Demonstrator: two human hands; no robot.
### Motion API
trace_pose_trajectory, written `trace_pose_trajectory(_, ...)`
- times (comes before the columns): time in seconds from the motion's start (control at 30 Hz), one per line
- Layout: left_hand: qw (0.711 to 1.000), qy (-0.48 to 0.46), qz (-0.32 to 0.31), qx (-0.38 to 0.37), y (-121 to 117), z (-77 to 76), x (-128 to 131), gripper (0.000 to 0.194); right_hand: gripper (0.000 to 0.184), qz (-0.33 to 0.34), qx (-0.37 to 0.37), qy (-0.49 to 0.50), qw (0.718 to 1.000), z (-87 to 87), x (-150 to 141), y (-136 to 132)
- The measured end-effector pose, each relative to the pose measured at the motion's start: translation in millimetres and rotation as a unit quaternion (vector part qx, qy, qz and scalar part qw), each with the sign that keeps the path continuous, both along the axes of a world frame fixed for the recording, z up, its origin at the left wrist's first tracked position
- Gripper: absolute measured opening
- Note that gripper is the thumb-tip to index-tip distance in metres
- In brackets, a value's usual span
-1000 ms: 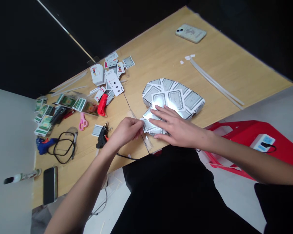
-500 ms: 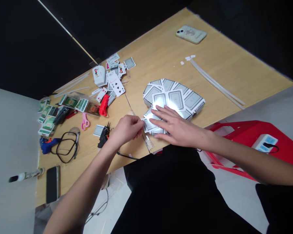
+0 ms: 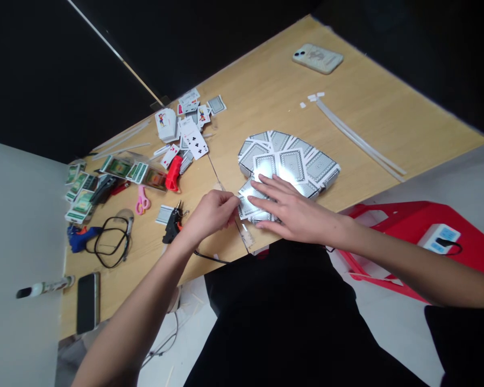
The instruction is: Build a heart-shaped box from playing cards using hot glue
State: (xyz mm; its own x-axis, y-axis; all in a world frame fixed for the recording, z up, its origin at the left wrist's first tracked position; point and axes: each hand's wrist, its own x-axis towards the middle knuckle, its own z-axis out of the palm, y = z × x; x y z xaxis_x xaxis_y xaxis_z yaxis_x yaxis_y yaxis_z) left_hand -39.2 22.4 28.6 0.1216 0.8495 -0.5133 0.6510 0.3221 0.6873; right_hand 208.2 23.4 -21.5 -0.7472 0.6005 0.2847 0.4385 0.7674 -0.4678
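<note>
We see the card-covered shape lying on the table near its front edge, with our right hand laid over its near left part, fingers spread wide and grasping nothing. Our left hand is at the shape's left tip, thumb and fingers drawn together, though we cannot tell whether they pinch its edge. Left of that hand we have a black glue gun, with pink scissors farther off.
</note>
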Motion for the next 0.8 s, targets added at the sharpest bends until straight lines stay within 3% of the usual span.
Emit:
trace_pose_trajectory(0.3, 0.995, -0.052, -0.033, -0.083, 6, 13.6, -3, 0.028, 0.06, 0.004, 0.012, -0.005, 1.0, -1.6, 0, 0)
trace_pose_trajectory(0.5, 0.993, -0.038, -0.03, -0.107, 3, 5.2, -3, 0.03, 0.058, 0.004, 0.002, -0.002, 1.0, 1.0, 0, 0)
trace_pose_trajectory(0.67, 0.996, -0.019, -0.03, -0.078, -4, 7.4, -1, 0.029, 0.056, 0.003, -0.012, 0.006, 1.0, 2.6, 1, -1)
trace_pose_trajectory(0.8, 0.998, 0.037, -0.041, 0.003, -17, 12.9, 3, 0.019, 0.056, 0.003, -0.004, 0.0, 1.0, 2.6, 0, -1)
